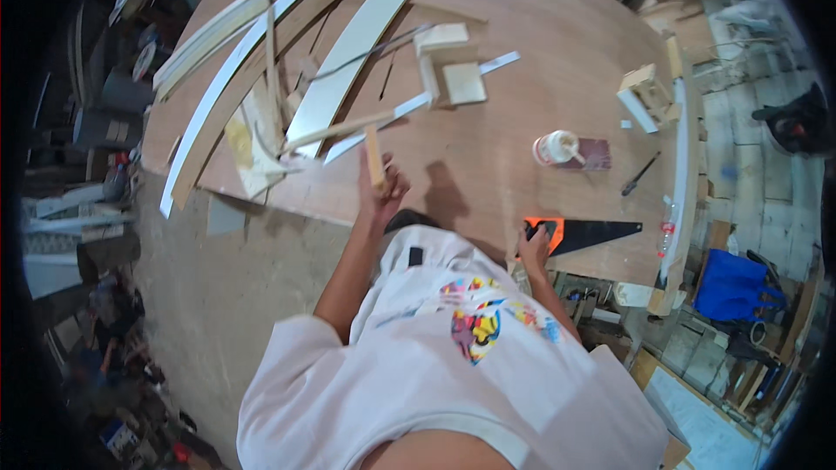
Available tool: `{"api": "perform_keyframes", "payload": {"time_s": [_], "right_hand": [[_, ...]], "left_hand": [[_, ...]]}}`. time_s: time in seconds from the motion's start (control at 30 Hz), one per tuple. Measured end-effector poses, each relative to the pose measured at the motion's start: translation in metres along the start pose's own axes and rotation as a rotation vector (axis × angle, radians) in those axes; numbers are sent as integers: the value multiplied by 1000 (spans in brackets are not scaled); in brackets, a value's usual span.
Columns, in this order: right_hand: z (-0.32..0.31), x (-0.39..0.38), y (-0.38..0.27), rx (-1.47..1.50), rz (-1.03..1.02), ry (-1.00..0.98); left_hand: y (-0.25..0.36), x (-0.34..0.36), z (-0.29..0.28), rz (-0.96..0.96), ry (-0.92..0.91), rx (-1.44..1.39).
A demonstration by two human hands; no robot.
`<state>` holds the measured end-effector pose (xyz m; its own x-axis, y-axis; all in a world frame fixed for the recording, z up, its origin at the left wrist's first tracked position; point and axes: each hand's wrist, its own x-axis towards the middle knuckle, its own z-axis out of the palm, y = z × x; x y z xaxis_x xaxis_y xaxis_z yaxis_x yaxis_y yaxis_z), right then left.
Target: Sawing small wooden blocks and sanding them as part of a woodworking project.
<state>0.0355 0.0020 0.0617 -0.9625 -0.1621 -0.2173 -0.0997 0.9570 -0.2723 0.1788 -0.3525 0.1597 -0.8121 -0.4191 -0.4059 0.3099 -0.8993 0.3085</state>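
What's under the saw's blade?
Brown tabletop shows along both edges of the blade; whatever lies directly beneath is covered. The right hand hides part of the handle.

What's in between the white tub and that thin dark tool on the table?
The head view shows a flat reddish-brown piece just right of the white tub, then bare tabletop up to the thin dark tool.

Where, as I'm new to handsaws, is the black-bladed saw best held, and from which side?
Probably by its orange-and-black handle, from the person's near side: the right hand holds this wide left end, while the black blade tapers away rightward.
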Motion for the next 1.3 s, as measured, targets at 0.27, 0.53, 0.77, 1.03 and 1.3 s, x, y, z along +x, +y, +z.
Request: {"api": "perform_keyframes", "payload": {"time_s": [0.27,0.53,0.77,1.03,1.3], "right_hand": [[-36,59,6,-54,84,-191],[-62,185,50,731,413,-356],[-60,260,31,744,782,-165],[-25,346,10,820,495,-86],[-58,334,16,-136,431,44]], "left_hand": [[20,-17,-45,210,351,299],[41,-31,-61,222,351,126],[37,-62,-58,329,196,98],[35,-127,-86,346,414,135],[32,-120,-83,434,520,194]]}}
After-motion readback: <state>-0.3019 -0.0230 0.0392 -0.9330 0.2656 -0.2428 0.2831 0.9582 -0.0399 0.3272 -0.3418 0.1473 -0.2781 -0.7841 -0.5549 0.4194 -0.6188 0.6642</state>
